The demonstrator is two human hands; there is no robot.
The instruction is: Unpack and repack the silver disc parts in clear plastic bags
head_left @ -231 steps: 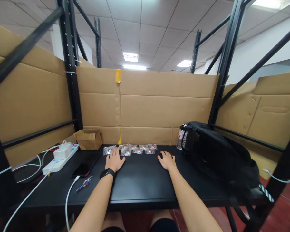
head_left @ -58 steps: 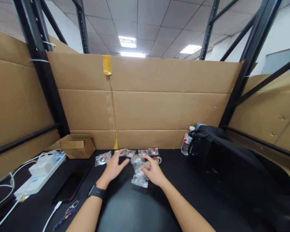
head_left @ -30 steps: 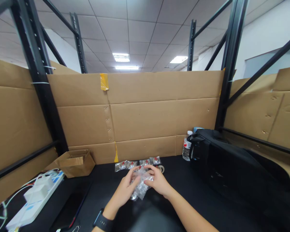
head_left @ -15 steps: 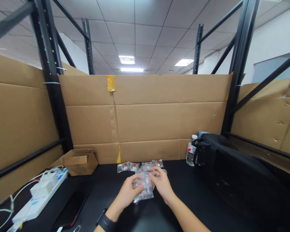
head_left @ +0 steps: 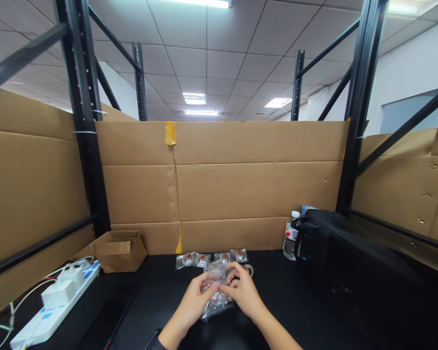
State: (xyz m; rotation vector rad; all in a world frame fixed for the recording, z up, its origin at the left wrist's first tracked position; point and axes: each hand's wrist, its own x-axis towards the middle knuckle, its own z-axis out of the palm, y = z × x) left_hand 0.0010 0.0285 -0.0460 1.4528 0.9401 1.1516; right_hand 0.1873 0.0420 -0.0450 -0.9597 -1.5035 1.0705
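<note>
My left hand [head_left: 194,296] and my right hand [head_left: 244,290] come together over the black table, thumbs almost touching. Their closed fingers grip a crumpled clear plastic bag [head_left: 217,268]; what it contains is unclear. More clear plastic packets [head_left: 214,308] lie under my hands, partly hidden by them. Just beyond, small clear packets with round, red-marked items form a row against the cardboard, among them one packet [head_left: 188,260] at the left end and another [head_left: 239,255] at the right. A ring-shaped roll [head_left: 248,270] peeks out behind my right hand.
An open cardboard box [head_left: 120,253] stands at back left. In front of it lies a white power strip [head_left: 47,316] with plugs and cables. On the right are a water bottle [head_left: 290,236] and a large black bag [head_left: 350,282]. A cardboard wall [head_left: 226,189] closes the back.
My thumbs have drawn closer together on the plastic bag. The whole view has tipped slightly upward, so the table things sit lower and the dark phone at left is harder to make out.
</note>
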